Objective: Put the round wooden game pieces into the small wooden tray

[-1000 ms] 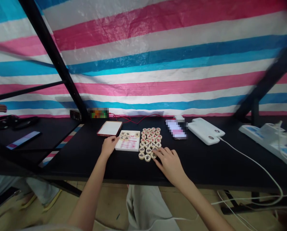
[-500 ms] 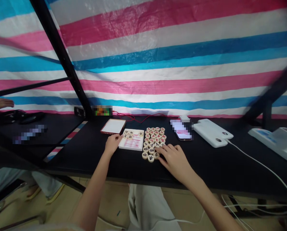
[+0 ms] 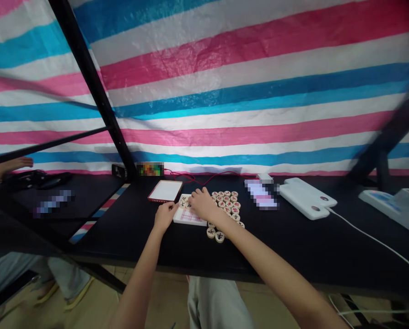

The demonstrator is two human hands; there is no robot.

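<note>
A small white board with red grid lines lies on the black table. My left hand grips its left edge with bent fingers. My right hand reaches over the board's far part, fingers curled down onto round wooden chess pieces lying there; whether it holds one is hidden. To the right of the board, several round wooden pieces with red and black characters lie in rows, and a few sit near my right forearm.
A red-framed tablet lies behind the board. A phone and a white device with a cable lie to the right, a power strip further right. Black frame posts stand left; another person's hand shows far left.
My right hand has moved left from the loose rows of pieces to the far part of the white board. My left hand has stayed at the board's left edge. The camera shifted slightly.
</note>
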